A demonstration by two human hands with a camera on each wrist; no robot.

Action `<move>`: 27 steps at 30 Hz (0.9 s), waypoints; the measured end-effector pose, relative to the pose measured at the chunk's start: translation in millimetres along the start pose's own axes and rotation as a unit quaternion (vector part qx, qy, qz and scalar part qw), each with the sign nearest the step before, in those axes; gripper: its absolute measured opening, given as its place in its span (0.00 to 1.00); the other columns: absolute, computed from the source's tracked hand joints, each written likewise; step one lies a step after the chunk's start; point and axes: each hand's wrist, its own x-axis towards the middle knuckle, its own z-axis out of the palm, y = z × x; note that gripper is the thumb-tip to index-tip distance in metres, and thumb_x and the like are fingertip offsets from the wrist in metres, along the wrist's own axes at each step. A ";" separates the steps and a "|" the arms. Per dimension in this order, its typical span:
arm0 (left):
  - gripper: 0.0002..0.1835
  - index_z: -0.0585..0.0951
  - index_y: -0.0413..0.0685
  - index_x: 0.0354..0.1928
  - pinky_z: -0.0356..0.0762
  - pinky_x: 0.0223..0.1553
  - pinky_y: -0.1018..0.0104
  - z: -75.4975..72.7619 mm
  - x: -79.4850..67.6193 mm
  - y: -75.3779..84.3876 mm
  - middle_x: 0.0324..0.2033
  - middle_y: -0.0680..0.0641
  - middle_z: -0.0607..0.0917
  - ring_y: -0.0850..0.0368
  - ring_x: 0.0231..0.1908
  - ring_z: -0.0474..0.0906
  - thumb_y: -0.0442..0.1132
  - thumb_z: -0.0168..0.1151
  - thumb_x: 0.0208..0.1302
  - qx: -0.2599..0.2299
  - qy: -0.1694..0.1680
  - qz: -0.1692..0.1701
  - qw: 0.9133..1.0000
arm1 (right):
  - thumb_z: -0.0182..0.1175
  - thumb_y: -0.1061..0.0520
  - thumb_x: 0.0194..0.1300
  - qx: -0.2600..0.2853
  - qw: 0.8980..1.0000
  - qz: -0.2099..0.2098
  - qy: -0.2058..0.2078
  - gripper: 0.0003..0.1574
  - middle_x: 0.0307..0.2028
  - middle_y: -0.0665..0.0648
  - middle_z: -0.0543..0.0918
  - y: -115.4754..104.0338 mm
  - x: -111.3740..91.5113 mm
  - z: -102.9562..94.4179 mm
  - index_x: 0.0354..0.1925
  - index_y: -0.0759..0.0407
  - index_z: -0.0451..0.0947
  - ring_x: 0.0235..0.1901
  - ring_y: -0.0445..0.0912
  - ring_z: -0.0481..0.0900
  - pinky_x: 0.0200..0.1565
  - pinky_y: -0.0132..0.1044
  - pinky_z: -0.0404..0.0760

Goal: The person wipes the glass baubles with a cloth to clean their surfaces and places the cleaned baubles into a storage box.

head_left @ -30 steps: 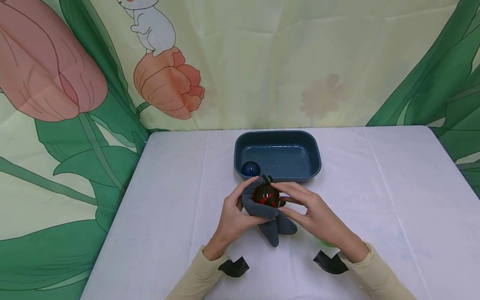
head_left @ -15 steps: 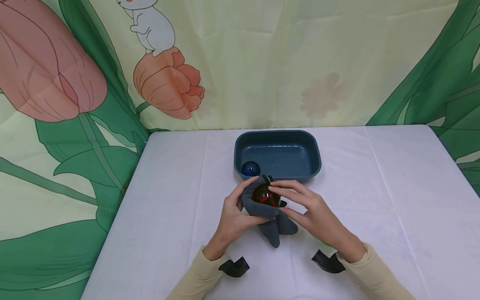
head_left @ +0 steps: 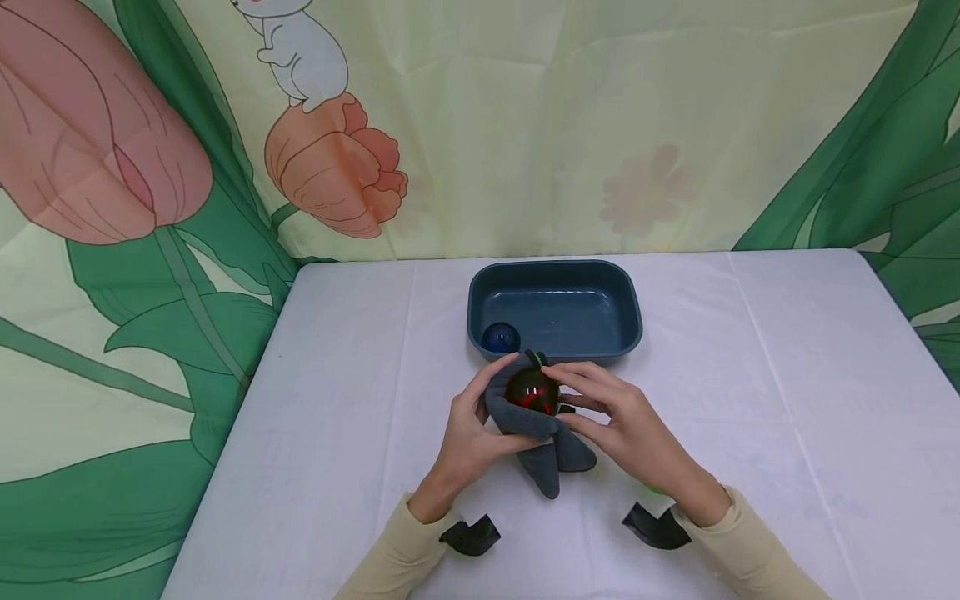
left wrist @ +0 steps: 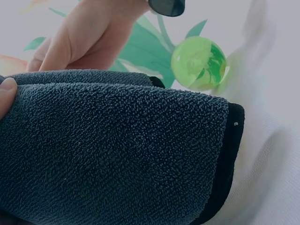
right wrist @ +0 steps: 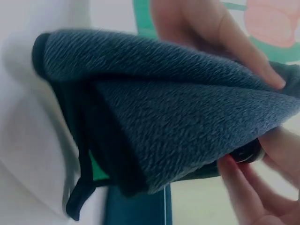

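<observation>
A grey-blue towel with a black border is held up over the table, its lower corners hanging down. My left hand grips it from the left, cupping it around a dark, glossy ball with reddish glints. On the other side, my right hand holds the ball between thumb and fingertips. In the left wrist view, the towel fills most of the frame. The right wrist view shows folded towel covering most of the ball, and fingertips of both hands close by.
Just beyond the hands stands a dark blue basin with a shiny blue ball in its near left corner. A clear green ball lies on the table, mostly hidden under my right wrist in the head view. White cloth covers the table.
The fingers of my right hand shift over the ball's surface, which turns slightly. My left hand and the towel stay nearly in place.
</observation>
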 end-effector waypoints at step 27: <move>0.41 0.65 0.32 0.61 0.73 0.53 0.60 -2.2 0.9 -1.3 0.54 0.37 0.74 0.49 0.52 0.74 0.21 0.71 0.41 -0.017 0.000 0.009 1.000 | 0.70 0.70 0.45 -0.095 0.991 -0.090 -0.006 0.41 0.59 0.53 0.70 3.2 -0.9 -2.7 0.58 0.52 0.73 0.58 0.47 0.69 0.55 0.28 0.71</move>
